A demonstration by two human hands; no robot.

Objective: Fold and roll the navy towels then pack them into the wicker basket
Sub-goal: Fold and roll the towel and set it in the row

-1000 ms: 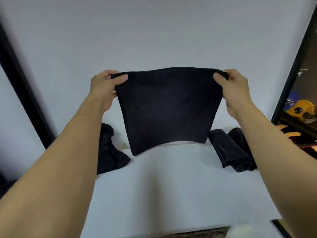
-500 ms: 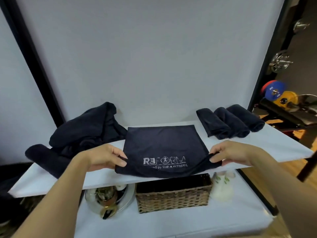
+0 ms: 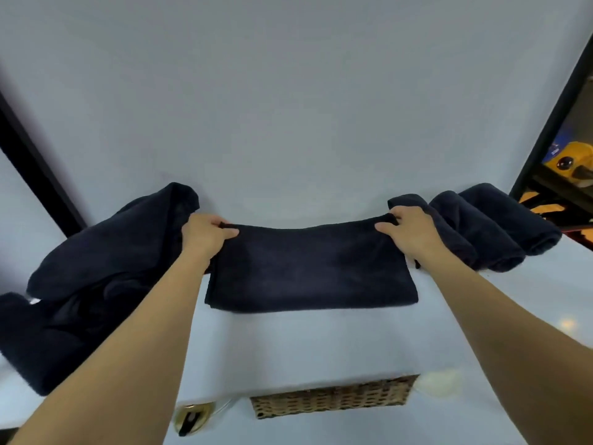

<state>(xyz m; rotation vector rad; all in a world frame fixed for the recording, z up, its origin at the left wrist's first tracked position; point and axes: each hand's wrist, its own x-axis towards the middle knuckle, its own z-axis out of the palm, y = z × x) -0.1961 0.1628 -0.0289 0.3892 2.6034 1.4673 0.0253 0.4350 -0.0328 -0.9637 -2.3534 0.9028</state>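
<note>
A folded navy towel (image 3: 311,268) lies flat in the middle of the white table (image 3: 305,345). My left hand (image 3: 205,234) pinches its far left corner. My right hand (image 3: 409,232) pinches its far right corner. Three rolled navy towels (image 3: 494,226) lie side by side at the right, just beyond my right hand. A heap of unfolded navy towels (image 3: 96,271) sits at the left. The wicker basket (image 3: 330,401) stands on a lower level below the table's front edge; only its front wall shows.
A grey backdrop rises behind the table, framed by black posts (image 3: 35,168). A shiny metal object (image 3: 192,419) and a white object (image 3: 439,382) flank the basket below. Yellow gear (image 3: 574,162) sits on a shelf at the far right.
The towel was held up in the air, then laid on the table with its near edge in my hands. Now it is folded over and my hands hold its far corners.
</note>
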